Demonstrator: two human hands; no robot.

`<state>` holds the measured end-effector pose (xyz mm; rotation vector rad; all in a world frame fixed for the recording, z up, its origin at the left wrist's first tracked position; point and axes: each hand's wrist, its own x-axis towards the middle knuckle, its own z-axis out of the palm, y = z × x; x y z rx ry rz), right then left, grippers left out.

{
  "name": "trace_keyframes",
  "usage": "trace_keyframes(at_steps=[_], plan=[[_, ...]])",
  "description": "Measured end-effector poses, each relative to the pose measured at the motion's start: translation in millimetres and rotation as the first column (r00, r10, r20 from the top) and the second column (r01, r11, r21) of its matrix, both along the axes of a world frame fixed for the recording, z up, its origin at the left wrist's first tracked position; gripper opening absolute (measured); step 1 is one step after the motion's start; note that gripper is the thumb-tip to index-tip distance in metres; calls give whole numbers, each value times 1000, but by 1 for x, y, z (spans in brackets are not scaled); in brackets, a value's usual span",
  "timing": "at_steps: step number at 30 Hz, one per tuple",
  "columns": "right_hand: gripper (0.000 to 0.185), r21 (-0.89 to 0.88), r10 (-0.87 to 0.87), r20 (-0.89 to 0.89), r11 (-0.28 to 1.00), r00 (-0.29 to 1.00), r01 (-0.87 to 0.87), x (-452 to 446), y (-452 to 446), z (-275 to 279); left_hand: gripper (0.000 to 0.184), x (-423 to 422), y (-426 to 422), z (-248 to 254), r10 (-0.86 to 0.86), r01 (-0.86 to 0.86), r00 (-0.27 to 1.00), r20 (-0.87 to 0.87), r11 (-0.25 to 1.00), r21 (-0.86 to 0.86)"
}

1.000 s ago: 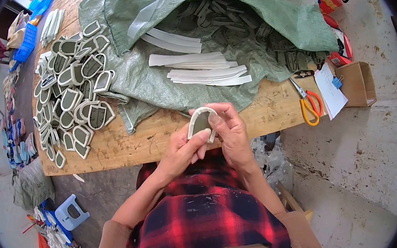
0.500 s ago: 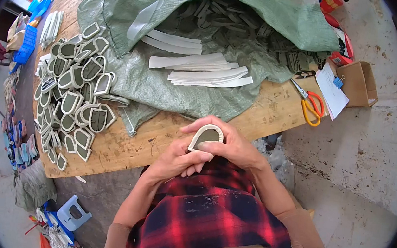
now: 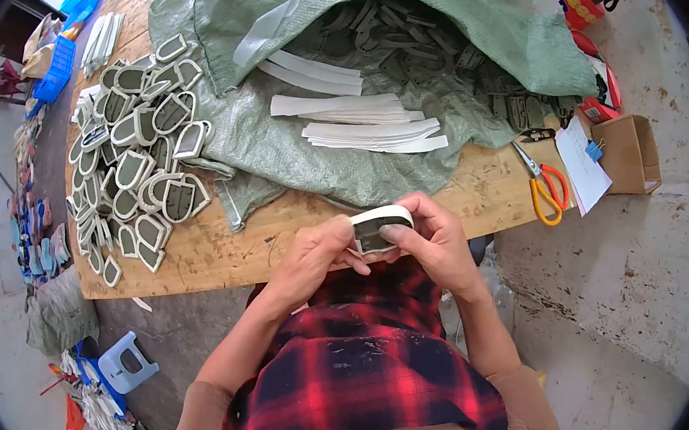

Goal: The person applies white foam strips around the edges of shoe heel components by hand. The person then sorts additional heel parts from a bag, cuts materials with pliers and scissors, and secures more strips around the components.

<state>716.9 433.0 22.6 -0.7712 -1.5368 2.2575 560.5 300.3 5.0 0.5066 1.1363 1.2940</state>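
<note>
A green, rounded piece with a white rim (image 3: 374, 233) is between my two hands, in front of the table's near edge. My left hand (image 3: 317, 256) pinches its left end. On its right side my right hand (image 3: 435, 245) grips it, with the thumb on the green face. Many similar rimmed pieces (image 3: 133, 169) lie heaped on the left of the wooden table (image 3: 213, 262). White strips (image 3: 374, 130) rest on a green woven sack (image 3: 316, 162). Dark green pieces (image 3: 416, 50) fill the sack's opening.
Orange-handled scissors (image 3: 548, 199) lie at the table's right, beside papers (image 3: 580, 166) with a blue clip and a cardboard box (image 3: 623, 156). More white strips (image 3: 102, 43) are at the far left. A blue stool (image 3: 127, 364) stands on the floor.
The rimmed piece has turned and tilted in my hands, so its rim now shows along the top. My left fingers have moved to its left end. The view has shifted slightly.
</note>
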Motion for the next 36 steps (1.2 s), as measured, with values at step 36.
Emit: trace_keyframes(at_steps=[36], plan=[[26,-104,529,221,848,819,-519,-10,15,11,16,-21,9,34,-404,332,803,-439,914,-232]])
